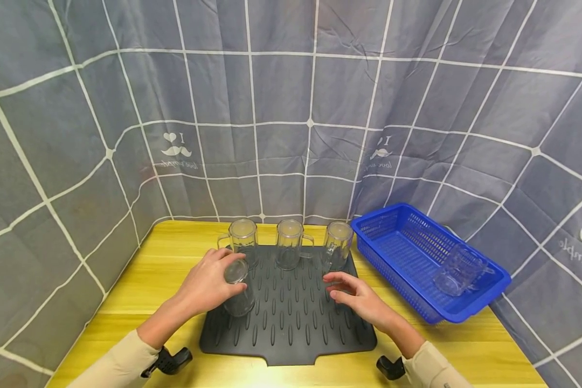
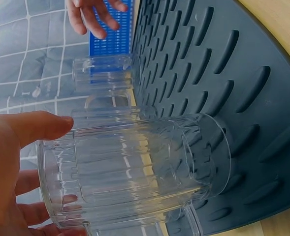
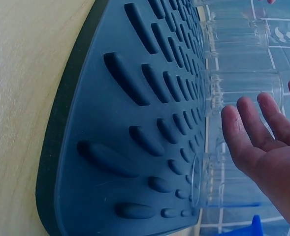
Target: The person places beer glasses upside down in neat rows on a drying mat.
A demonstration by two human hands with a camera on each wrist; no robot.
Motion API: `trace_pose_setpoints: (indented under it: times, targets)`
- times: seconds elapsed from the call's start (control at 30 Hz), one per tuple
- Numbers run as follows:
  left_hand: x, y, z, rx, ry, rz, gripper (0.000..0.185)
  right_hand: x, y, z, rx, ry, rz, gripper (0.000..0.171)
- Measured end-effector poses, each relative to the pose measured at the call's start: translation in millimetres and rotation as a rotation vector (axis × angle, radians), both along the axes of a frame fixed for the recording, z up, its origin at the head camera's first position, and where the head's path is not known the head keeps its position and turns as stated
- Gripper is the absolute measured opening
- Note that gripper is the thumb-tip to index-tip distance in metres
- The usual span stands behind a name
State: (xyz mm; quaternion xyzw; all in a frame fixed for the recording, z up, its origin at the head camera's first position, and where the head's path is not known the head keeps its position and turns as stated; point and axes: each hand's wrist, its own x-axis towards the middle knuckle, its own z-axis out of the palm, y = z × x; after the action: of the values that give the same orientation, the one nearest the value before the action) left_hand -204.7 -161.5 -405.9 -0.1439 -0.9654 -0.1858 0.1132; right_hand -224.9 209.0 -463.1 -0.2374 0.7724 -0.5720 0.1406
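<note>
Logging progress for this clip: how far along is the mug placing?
Three glass mugs already stand inverted along the drying mat's back edge. The left hand grips a fourth mug on the mat; the right hand hovers open. One mug remains in the blue basket.

Both forearms reached forward in light sleeves, each with a dark device strapped at the wrist. The left hand was curled, thumb and fingers wrapped around a clear glass mug; its fingertips were probably on the far side, hidden in the head view. The right hand hovered palm down, fingers loosely extended and slightly spread, gripping nothing.
</note>
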Motion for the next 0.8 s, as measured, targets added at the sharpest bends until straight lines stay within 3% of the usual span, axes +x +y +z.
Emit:
trace_pose_setpoints:
  times: [0.37, 0.8]
  targets:
    - [-2.3, 2.8, -6.5, -0.024, 0.028, -0.015, 0.063, 1.9, -0.6, -1.4, -0.014, 0.005, 0.009, 0.038]
    - [-2.5, 6.6, -13.3, 0.024, 0.048, -0.029, 0.062, 0.3, 4.3, -3.2, -0.018, -0.024, 0.003, 0.037]
